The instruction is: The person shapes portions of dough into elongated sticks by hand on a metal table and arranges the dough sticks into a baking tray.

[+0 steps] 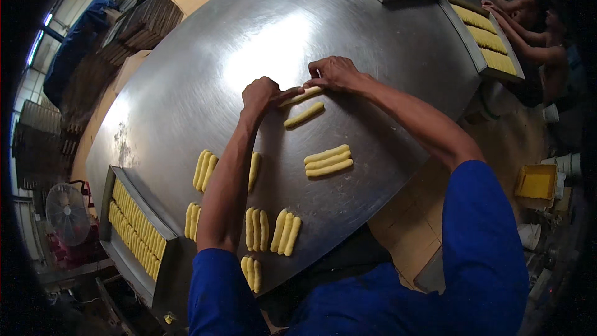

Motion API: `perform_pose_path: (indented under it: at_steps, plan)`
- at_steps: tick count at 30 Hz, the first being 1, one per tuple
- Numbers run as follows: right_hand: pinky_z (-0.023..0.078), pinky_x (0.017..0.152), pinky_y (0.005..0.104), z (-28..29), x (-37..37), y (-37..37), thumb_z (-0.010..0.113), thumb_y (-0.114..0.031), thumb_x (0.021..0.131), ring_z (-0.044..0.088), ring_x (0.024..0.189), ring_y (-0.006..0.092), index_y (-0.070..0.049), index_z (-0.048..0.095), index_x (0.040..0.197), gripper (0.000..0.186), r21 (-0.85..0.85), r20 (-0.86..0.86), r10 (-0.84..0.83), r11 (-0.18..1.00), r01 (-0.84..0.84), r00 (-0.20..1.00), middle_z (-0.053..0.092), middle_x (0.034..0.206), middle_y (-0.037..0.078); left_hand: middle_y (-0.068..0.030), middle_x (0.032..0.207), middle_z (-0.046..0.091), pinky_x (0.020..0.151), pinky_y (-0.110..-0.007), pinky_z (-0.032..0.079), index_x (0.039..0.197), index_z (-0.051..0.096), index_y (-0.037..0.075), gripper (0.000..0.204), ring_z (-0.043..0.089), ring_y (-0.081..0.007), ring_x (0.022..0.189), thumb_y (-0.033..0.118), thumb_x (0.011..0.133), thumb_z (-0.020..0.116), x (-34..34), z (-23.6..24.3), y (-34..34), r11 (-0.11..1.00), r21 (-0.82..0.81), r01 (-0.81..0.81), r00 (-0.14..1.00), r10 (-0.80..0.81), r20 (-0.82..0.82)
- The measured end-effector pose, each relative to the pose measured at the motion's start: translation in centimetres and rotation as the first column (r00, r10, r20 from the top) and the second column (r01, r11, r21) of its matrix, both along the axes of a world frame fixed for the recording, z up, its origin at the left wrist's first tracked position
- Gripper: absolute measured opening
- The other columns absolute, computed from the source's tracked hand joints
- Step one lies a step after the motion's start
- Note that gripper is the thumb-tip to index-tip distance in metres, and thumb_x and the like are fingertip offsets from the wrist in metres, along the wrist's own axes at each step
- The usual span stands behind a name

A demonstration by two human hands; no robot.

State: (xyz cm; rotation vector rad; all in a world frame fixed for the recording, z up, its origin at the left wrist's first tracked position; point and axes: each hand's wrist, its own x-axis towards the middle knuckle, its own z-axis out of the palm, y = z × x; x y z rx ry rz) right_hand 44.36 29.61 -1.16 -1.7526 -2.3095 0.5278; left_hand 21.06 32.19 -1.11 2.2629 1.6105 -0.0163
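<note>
head view: my left hand (260, 94) and right hand (336, 74) meet over a thin pale-yellow dough strip (301, 96) lying aslant on the broad, shiny grey metal table (398, 56). my left hand's fingers reach along the strip, touching it, and my right hand is curled at its right end; whether either one pinches the dough or only presses it, i cannot tell. just below, nearer to me, lies a second loose yellow dough strip (304, 115), apart from the side-by-side set of three smooth yellow dough rolls (328, 161). i judge the step in hand to be shaping or straightening the first strip; the next move seems to call for light, even fingertips, then laying it snugly beside its neighbour
</note>
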Motion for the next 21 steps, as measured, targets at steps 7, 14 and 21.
perform_pose_path:
  at_steps: [7, 14, 21]
  plan:
    - [0.050, 0.070, 0.0417, 0.4, 0.1, 0.5, 0.074, -0.058, 0.083, 0.067, 0.078, 0.0277, -0.010, 0.072, 0.087, 0.048, 0.029, -0.004, 0.040, 0.999, -0.039, 0.999, 0.071, 0.081, 0.009, -0.0117, 0.057, 0.065, 0.060, -0.041, 0.053, 0.058, 0.068, 0.001, 0.083, 0.066, -0.0272, 0.055, 0.084, 0.067, 0.069, 0.2, -0.4, 0.1, 0.988, 0.151, -0.030, 1.000, 0.031, 0.000]
    - [0.049, 0.066, 0.0415, 0.8, -0.7, 1.4, 0.075, -0.052, 0.085, 0.065, 0.069, 0.0268, -0.006, 0.073, 0.082, 0.047, -0.090, -0.016, 0.133, 0.987, -0.134, 0.991, 0.069, 0.072, 0.011, -0.0082, 0.063, 0.067, 0.055, -0.038, 0.051, 0.070, 0.073, 0.005, 0.075, 0.060, -0.0214, 0.054, 0.079, 0.075, 0.068, -0.6, -0.3, 0.3, 1.000, -0.013, -0.002, 0.999, 0.002, -0.037]
    - [0.050, 0.068, 0.0374, 0.5, 1.6, -0.4, 0.077, -0.041, 0.087, 0.062, 0.071, 0.0195, -0.001, 0.074, 0.092, 0.041, -0.136, -0.303, 0.070, 0.984, -0.116, 0.950, 0.070, 0.075, 0.011, -0.0113, 0.077, 0.074, 0.070, -0.035, 0.055, 0.093, 0.078, 0.003, 0.047, 0.070, -0.0207, 0.071, 0.049, 0.088, 0.073, -3.8, 1.0, -2.6, 0.965, -0.262, 0.014, 0.909, 0.097, 0.405]
